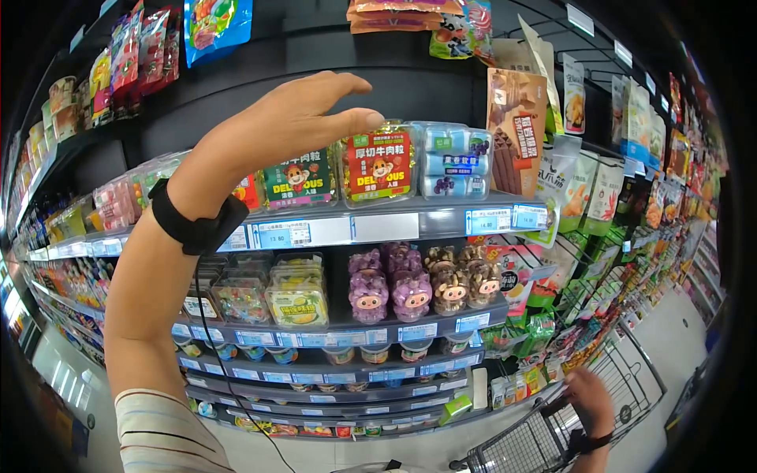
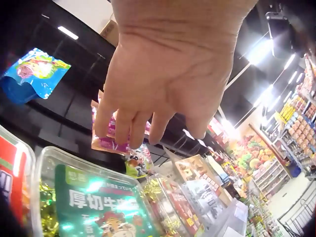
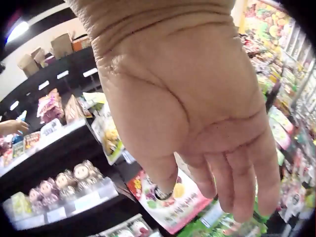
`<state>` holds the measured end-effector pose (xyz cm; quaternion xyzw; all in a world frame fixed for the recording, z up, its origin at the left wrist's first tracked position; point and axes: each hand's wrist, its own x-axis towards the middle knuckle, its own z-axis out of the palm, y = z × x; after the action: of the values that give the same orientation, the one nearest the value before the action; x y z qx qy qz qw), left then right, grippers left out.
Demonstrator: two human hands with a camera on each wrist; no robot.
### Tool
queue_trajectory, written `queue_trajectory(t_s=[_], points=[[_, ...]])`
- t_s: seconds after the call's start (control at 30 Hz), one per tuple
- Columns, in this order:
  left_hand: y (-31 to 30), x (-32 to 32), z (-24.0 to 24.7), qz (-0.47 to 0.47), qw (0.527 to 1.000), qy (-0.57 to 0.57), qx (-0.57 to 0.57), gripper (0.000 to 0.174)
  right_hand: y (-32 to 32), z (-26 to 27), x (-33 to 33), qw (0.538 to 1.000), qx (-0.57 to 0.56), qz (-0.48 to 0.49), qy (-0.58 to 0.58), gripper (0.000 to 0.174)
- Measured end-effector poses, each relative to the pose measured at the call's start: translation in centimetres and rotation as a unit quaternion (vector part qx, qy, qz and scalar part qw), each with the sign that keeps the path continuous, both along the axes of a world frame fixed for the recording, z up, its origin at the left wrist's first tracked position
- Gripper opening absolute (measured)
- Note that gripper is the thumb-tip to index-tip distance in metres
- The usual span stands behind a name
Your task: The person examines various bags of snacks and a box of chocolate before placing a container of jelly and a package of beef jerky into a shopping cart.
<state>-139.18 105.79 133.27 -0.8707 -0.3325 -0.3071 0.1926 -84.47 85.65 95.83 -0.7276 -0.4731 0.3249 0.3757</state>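
My left hand [image 1: 311,110] reaches across the upper shelf, fingers extended and holding nothing. Its thumb tip overlaps the top of a clear box with a red label [image 1: 378,167] in the head view. To the left of that stands a clear box with a green label [image 2: 96,197], below the palm in the left wrist view. On the other side is a pack of blue-and-white rolls [image 1: 456,162]. Low on the right, my right hand [image 1: 591,398] hangs loosely over a wire shopping cart [image 1: 520,441]; its fingers hold nothing in the right wrist view.
A brown chocolate-coloured package [image 1: 516,130] stands at the shelf's right end. Clear boxes with yellow labels [image 1: 298,296] and purple figure-shaped jars [image 1: 369,296] fill the shelf below. Hanging snack bags [image 1: 583,181] line the rack on the right. A thin black cable [image 1: 206,331] runs from the left wrist.
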Motion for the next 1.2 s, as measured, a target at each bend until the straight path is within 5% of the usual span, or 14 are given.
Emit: queue_trajectory(t_s=[0.17, 0.43, 0.67, 0.9, 1.2], points=[[1.4, 1.6, 0.5, -0.017, 0.999, 0.014, -0.026, 0.07, -0.7, 13.0, -0.3, 0.99, 0.127, 0.058, -0.013, 0.046], [4.1, 7.4, 1.7, 0.003, 0.996, 0.047, -0.078, 0.087, 4.9, 24.7, -8.3, 0.938, 0.305, 0.155, -0.059, 0.047], [7.1, 12.5, 1.8, 0.062, 0.985, 0.122, -0.108, 0.111, 14.7, 27.5, -15.4, 0.883, 0.379, 0.258, -0.1, 0.059], [7.9, 13.7, 2.3, 0.148, 0.952, 0.188, -0.189, 0.129, 23.4, 27.5, -17.3, 0.887, 0.372, 0.253, -0.108, 0.069], [9.6, 14.3, 2.5, 0.145, 0.941, 0.212, -0.219, 0.121, 26.0, 27.7, -17.9, 0.888, 0.352, 0.252, -0.153, 0.077]])
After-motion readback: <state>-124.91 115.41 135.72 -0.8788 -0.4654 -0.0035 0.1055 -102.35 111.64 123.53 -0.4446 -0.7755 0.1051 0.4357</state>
